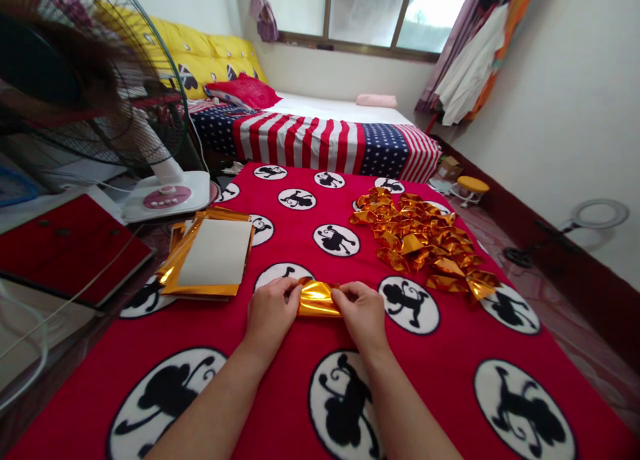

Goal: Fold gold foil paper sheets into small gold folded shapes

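Observation:
Between my two hands a sheet of shiny gold foil paper (319, 299) is rolled or folded into a short band, lying low over the red cloth. My left hand (273, 311) pinches its left end, thumb against fingers. At the other end my right hand (361, 311) is closed in a similar pinch. To the left lies a stack of gold-edged paper sheets (216, 252) with a pale panel on top. On the right is a heap of folded gold foil pieces (420, 237), pinched and crinkled in shape.
A red cloth with monkey prints (280, 393) covers the surface. An electric fan (167, 190) stands at the left, beside a dark red panel (70, 240). Behind are a bed with a flag-patterned cover (310, 143), a yellow stool (473, 185) and a ring-shaped stand (599, 213).

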A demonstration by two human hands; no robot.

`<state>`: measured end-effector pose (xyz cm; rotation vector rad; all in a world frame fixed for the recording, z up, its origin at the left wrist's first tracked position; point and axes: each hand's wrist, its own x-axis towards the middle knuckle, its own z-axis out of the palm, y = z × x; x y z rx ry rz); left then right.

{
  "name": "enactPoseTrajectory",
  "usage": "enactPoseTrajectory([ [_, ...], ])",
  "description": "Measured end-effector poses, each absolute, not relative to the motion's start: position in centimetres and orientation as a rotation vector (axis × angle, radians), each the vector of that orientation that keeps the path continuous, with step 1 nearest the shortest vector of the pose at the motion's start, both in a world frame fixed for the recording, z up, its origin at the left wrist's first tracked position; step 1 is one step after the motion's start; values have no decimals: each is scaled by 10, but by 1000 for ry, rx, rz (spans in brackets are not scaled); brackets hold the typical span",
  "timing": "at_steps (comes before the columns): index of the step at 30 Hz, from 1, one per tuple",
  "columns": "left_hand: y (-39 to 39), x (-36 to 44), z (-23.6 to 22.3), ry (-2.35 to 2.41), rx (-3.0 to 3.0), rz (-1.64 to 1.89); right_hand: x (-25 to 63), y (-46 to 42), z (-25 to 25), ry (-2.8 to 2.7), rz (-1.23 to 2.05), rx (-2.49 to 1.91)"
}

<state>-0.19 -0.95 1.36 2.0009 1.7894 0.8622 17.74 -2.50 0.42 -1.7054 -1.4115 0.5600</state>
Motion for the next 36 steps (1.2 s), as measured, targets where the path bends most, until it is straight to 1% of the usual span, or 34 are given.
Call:
enactPoseTrajectory([
  [5, -14, -2, 22, 1938, 2047, 707, 177, -23, 9, -1424, 569, -1797],
  [10, -12, -3, 26, 1987, 1958, 750, 177, -22, 12, -1389, 585, -1821],
  [14, -11, -5, 22, 1900, 2011, 757, 177, -22, 11, -1356, 544, -1804],
  [18, -11, -7, 20, 1835, 2058, 718, 177, -23, 12, -1391, 587, -1814],
  [36, -18, -5, 29, 1818, 2147, 608, 184, -24, 9, -1455, 662, -1770],
])
